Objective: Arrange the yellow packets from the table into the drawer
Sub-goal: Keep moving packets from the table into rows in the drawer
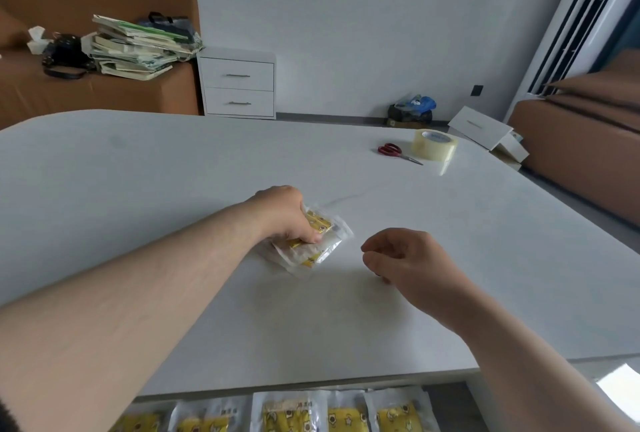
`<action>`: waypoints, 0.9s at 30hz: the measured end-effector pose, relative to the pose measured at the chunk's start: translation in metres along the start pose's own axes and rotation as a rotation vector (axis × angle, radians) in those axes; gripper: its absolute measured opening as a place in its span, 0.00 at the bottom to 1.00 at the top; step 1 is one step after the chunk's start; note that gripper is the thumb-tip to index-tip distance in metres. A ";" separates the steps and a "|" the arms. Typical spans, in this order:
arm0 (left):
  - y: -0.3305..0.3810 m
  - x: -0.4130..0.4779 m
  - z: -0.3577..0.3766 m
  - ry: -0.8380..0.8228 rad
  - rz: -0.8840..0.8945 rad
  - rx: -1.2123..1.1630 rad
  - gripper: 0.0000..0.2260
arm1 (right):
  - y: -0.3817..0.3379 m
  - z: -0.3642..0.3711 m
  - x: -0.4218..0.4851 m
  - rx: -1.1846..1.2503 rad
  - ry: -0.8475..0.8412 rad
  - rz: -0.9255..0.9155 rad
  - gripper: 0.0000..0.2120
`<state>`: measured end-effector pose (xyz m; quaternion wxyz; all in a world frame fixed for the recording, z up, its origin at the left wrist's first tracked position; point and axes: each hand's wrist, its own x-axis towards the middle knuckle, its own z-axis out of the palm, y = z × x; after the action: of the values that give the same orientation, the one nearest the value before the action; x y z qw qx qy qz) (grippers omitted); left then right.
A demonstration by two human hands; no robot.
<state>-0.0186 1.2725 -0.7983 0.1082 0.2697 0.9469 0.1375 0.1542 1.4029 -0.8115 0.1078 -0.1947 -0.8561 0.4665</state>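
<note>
A small stack of yellow packets in clear wrappers lies in the middle of the white table. My left hand grips the stack from the left, thumb on top. My right hand hovers just right of the packets, its fingers loosely curled and holding nothing. Below the table's front edge the drawer stands pulled out, with several yellow packets laid side by side in a row inside it.
Red-handled scissors and a roll of clear tape lie at the table's far right. Beyond the table stand a white two-drawer cabinet, a brown sofa with stacked books, and white boxes on the floor.
</note>
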 end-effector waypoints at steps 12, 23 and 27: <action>-0.054 -0.010 -0.015 -0.024 -0.235 -0.462 0.15 | -0.012 0.011 0.026 -0.462 -0.174 -0.184 0.08; -0.107 -0.026 -0.031 -0.013 -0.295 -1.065 0.04 | -0.078 0.029 0.096 -0.815 -0.605 -0.322 0.32; -0.118 -0.028 -0.033 -0.037 -0.293 -1.134 0.03 | -0.078 0.033 0.102 -0.954 -0.693 -0.288 0.34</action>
<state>-0.0608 1.1545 -0.8015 0.2701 0.0383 0.7509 0.6014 0.0325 1.3839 -0.7632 -0.2144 0.0598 -0.9737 0.0484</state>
